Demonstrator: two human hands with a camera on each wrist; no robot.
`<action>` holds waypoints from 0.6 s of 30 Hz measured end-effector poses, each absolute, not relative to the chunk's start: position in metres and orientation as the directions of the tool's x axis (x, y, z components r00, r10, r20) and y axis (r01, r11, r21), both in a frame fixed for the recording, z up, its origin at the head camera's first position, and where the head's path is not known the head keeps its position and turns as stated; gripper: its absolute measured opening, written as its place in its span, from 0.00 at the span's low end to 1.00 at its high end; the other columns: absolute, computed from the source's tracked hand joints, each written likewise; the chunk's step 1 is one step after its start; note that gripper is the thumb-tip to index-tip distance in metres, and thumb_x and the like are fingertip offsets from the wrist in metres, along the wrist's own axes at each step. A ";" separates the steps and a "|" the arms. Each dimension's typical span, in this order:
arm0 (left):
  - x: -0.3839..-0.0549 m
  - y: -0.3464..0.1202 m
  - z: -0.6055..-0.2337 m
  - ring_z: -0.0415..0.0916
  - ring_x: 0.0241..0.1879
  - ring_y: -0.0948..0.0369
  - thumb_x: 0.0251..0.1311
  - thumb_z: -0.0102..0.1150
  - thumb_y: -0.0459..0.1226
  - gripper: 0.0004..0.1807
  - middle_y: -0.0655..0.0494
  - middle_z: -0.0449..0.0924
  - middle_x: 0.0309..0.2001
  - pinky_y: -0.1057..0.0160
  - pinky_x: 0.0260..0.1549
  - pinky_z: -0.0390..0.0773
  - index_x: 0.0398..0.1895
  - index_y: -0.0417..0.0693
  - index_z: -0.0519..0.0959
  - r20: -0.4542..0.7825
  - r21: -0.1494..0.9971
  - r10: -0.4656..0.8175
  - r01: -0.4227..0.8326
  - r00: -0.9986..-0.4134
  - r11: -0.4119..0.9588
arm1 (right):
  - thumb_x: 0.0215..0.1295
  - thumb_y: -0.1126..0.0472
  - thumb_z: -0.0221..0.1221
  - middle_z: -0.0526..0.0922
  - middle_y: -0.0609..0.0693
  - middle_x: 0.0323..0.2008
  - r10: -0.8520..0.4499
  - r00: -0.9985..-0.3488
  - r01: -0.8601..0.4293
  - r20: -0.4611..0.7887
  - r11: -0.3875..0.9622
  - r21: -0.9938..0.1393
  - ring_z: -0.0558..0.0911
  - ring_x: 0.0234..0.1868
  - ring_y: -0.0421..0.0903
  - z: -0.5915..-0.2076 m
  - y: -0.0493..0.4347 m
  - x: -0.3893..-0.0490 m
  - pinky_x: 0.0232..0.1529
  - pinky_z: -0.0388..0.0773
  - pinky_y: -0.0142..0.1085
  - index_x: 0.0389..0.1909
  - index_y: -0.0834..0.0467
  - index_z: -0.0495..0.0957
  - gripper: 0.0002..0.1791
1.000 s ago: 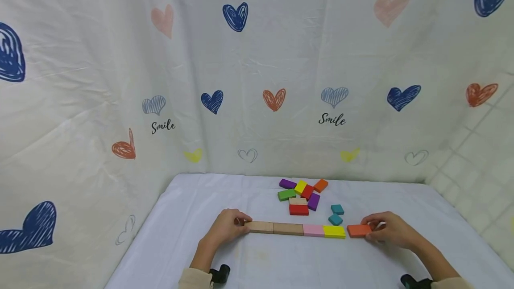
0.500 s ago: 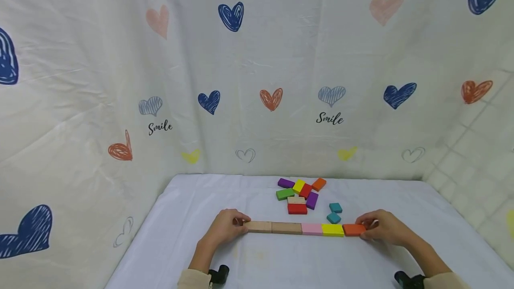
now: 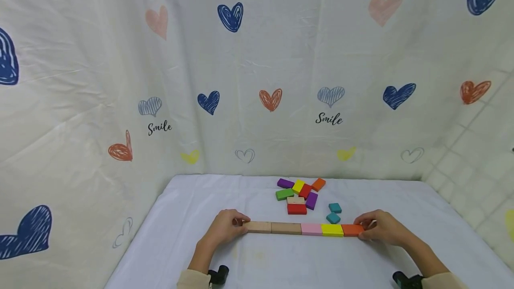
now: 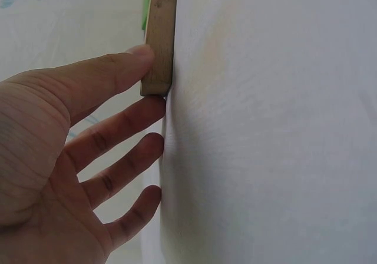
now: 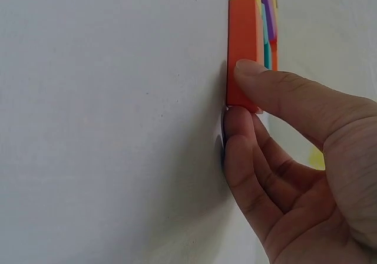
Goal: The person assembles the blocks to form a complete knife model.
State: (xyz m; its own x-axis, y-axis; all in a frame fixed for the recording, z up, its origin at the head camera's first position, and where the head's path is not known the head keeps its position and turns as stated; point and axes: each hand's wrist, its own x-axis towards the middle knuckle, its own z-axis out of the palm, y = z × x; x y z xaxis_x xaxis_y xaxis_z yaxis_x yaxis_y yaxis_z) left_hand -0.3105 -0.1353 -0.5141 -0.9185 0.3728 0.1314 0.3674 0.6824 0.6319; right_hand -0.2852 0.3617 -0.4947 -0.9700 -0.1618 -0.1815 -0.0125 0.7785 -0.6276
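Note:
A straight row of blocks lies across the white table. From left to right come a light wooden block [image 3: 259, 227], a darker wooden block [image 3: 286, 228], a pink block [image 3: 311, 229], a yellow block [image 3: 332, 230] and an orange block [image 3: 351, 230]. At the row's left end my left hand [image 3: 225, 226] pinches the light wooden block; in the left wrist view the thumb lies on its side and a finger touches its end face. My right hand [image 3: 381, 226] grips the outer end of the orange block, which touches the yellow one. Its far side is hidden.
Behind the row lie loose blocks: two teal blocks [image 3: 334, 212], a red block [image 3: 296, 209], a green block [image 3: 284, 194], a purple block [image 3: 311, 200], an orange spare block [image 3: 319, 184] and several others. A heart-printed curtain [image 3: 257, 57] hangs behind the table [image 3: 192, 200].
My right hand has slid the orange block leftward, closing the gap to the yellow block. The left hand has kept its hold on the wooden block. The view has shifted slightly.

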 end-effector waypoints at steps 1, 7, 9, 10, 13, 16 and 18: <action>-0.311 -0.135 -0.515 0.74 0.34 0.66 0.56 0.75 0.37 0.12 0.65 0.83 0.33 0.66 0.36 0.73 0.44 0.54 0.90 0.133 0.632 0.374 0.370 -0.918 0.681 | 0.54 0.59 0.76 0.81 0.49 0.35 -0.162 -0.970 -0.012 -0.182 0.778 -0.628 0.77 0.36 0.46 -0.495 0.362 -0.285 0.35 0.79 0.33 0.49 0.57 0.86 0.21; -0.311 -0.134 -0.515 0.75 0.35 0.64 0.55 0.75 0.37 0.12 0.63 0.84 0.33 0.65 0.36 0.73 0.44 0.54 0.90 0.137 0.630 0.377 0.374 -0.916 0.680 | 0.54 0.59 0.76 0.81 0.49 0.35 -0.157 -0.970 -0.005 -0.188 0.779 -0.627 0.77 0.36 0.46 -0.493 0.361 -0.284 0.35 0.79 0.32 0.49 0.58 0.86 0.21; -0.311 -0.134 -0.515 0.75 0.35 0.63 0.55 0.75 0.37 0.12 0.62 0.84 0.33 0.65 0.36 0.73 0.44 0.54 0.90 0.140 0.628 0.377 0.377 -0.915 0.681 | 0.54 0.59 0.76 0.81 0.49 0.35 -0.155 -0.970 -0.003 -0.188 0.779 -0.627 0.77 0.36 0.46 -0.493 0.360 -0.284 0.35 0.79 0.32 0.49 0.58 0.86 0.21; -0.311 -0.134 -0.514 0.75 0.35 0.64 0.55 0.75 0.38 0.12 0.62 0.84 0.34 0.65 0.36 0.72 0.45 0.54 0.90 0.136 0.626 0.374 0.372 -0.917 0.685 | 0.53 0.59 0.76 0.81 0.49 0.34 -0.153 -0.970 -0.003 -0.187 0.779 -0.627 0.77 0.36 0.46 -0.493 0.360 -0.284 0.35 0.79 0.32 0.49 0.58 0.86 0.21; -0.311 -0.134 -0.514 0.75 0.35 0.63 0.55 0.75 0.38 0.12 0.61 0.85 0.34 0.65 0.36 0.72 0.44 0.54 0.90 0.140 0.618 0.377 0.378 -0.916 0.689 | 0.53 0.59 0.76 0.81 0.49 0.34 -0.144 -0.971 0.006 -0.189 0.780 -0.626 0.77 0.36 0.46 -0.493 0.360 -0.284 0.35 0.79 0.32 0.49 0.58 0.86 0.21; -0.311 -0.134 -0.514 0.75 0.35 0.63 0.55 0.75 0.38 0.12 0.62 0.85 0.34 0.66 0.36 0.72 0.44 0.55 0.90 0.135 0.616 0.373 0.373 -0.918 0.694 | 0.53 0.59 0.76 0.80 0.49 0.34 -0.137 -0.972 0.013 -0.192 0.781 -0.625 0.76 0.36 0.46 -0.495 0.360 -0.285 0.35 0.79 0.32 0.49 0.57 0.86 0.21; -0.311 -0.134 -0.514 0.75 0.35 0.63 0.55 0.75 0.38 0.12 0.62 0.85 0.34 0.66 0.36 0.72 0.44 0.55 0.90 0.134 0.619 0.373 0.371 -0.918 0.692 | 0.53 0.59 0.76 0.80 0.49 0.34 -0.134 -0.972 0.017 -0.195 0.781 -0.624 0.76 0.36 0.46 -0.496 0.360 -0.286 0.35 0.79 0.32 0.49 0.58 0.86 0.21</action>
State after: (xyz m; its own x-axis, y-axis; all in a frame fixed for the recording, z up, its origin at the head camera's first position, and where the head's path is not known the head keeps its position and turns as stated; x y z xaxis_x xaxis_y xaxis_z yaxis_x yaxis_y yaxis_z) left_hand -0.3111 -0.1342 -0.5137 -0.9181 0.3730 0.1339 0.3714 0.6921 0.6188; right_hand -0.2856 0.3595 -0.4956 -0.9715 -0.1344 -0.1953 0.0174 0.7810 -0.6243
